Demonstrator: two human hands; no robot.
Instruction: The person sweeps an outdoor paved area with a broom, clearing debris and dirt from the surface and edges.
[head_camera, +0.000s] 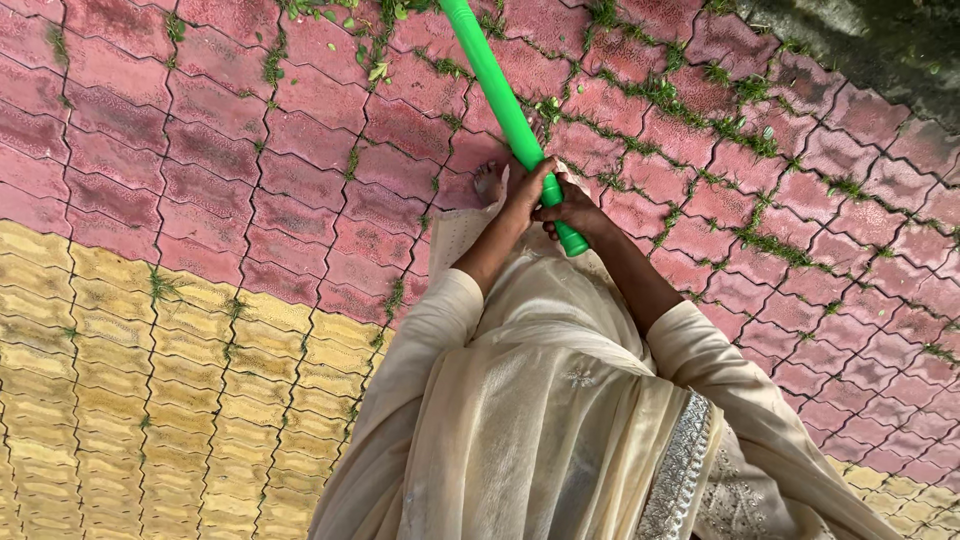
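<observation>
Both hands wrapped around a green pole (500, 95) near its lower end, just in front of the body. Left hand (528, 190) sits higher on the shaft, fingers curled over it; right hand (572, 208) grips just below, touching the left, its knuckles toward the camera. Pole runs up and to the left from the hands and is cut off by the top edge, so its far end is out of view; a short green stub (573, 241) shows beneath the right hand. Forearms bare, upper arms in cream sleeves (425, 330). Cream scarf (560, 420) with an embroidered grey border hangs down the front and hides the legs. One bare foot (489, 183) partly visible just left of the hands, toes only; the other foot cannot be made out. Ground is interlocking pavers: red (250, 150) across most of the view, yellow (150, 380) at lower left. Grass (720, 110) grows in the joints, thicker at upper right. Dark patch at top right corner, too dim to identify.
</observation>
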